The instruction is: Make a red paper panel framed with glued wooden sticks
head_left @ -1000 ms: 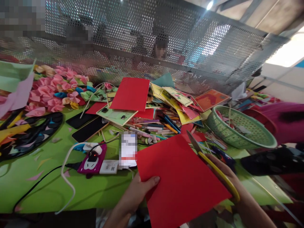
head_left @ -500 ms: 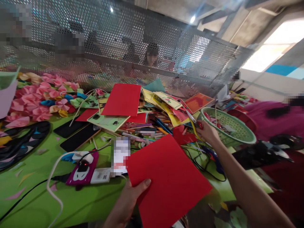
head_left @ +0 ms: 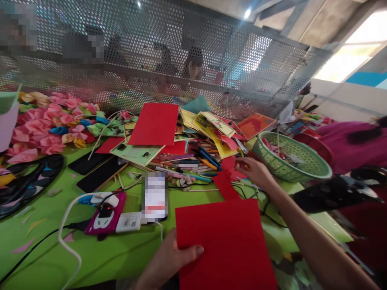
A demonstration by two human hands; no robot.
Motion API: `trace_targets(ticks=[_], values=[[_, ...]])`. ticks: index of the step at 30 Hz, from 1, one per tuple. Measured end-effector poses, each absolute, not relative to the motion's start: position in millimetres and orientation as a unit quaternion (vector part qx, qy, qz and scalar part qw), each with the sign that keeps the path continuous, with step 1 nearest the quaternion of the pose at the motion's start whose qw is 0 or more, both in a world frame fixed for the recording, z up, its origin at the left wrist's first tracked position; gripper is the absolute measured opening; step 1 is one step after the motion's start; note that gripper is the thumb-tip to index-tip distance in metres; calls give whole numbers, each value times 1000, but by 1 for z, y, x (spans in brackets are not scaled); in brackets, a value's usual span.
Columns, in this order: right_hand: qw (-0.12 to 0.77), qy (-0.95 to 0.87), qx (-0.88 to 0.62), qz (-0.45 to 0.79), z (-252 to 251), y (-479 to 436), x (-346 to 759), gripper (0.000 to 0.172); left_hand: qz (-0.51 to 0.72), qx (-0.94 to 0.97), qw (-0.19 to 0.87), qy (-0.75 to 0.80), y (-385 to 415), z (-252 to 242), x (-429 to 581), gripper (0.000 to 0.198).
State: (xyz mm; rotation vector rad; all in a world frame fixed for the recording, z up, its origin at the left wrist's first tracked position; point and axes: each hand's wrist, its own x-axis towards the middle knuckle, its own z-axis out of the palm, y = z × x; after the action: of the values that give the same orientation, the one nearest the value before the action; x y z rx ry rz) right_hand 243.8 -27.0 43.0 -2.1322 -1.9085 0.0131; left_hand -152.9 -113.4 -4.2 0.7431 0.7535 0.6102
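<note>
A flat red sheet of paper (head_left: 225,245) is gripped at its left edge by my left hand (head_left: 178,255), thumb on top. Beyond the sheet, my right hand (head_left: 256,173) is closed at the edge of an irregular red paper piece (head_left: 227,184), its fingertips pinching it. Scissors (head_left: 241,146) lie just past the right fingers, their blades showing and apart from the hand. Several pens and pencils (head_left: 190,166) are heaped left of that hand.
A green plastic basket (head_left: 298,169) stands at the right. Picture cards and a red sheet (head_left: 155,124) are piled at the back. A phone (head_left: 155,197), purple power strip (head_left: 105,217), cables and pink paper flowers (head_left: 45,125) occupy the left. Perforated metal panel (head_left: 136,52) behind.
My right hand has moved left and nearer, away from the scissors, and now pinches the red paper piece, which has shifted toward me. The red sheet in my left hand has turned and lowered.
</note>
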Motion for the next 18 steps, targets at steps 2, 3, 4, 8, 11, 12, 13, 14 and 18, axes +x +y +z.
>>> trace_targets(ticks=[2, 3, 4, 8, 11, 12, 13, 14, 18], values=[[124, -715, -685, 59, 39, -31, 227, 50, 268, 380, 821, 332, -113, -2, -154, 56], [118, -734, -664, 80, 36, -32, 219, 57, 262, 388, 823, 322, -112, -1, -154, 56], [113, -747, -648, 96, 33, -32, 213, 65, 259, 396, 823, 313, -111, 0, -155, 55], [120, -756, -632, 117, 22, -34, 200, 82, 257, 438, 806, 303, -109, 0, -155, 49], [150, -741, -644, 119, 18, -33, 196, 77, 246, 469, 783, 328, -112, -5, -152, 43], [163, -734, -648, 124, 18, -32, 196, 72, 241, 480, 773, 337, -113, -7, -151, 41], [178, -725, -652, 131, 18, -31, 195, 63, 239, 490, 764, 344, -115, -9, -149, 39], [195, -715, -657, 140, 20, -31, 194, 51, 239, 498, 758, 347, -116, -10, -148, 38], [281, -642, -692, 174, 42, -43, 202, 26, 240, 516, 751, 336, -115, -8, -147, 37]])
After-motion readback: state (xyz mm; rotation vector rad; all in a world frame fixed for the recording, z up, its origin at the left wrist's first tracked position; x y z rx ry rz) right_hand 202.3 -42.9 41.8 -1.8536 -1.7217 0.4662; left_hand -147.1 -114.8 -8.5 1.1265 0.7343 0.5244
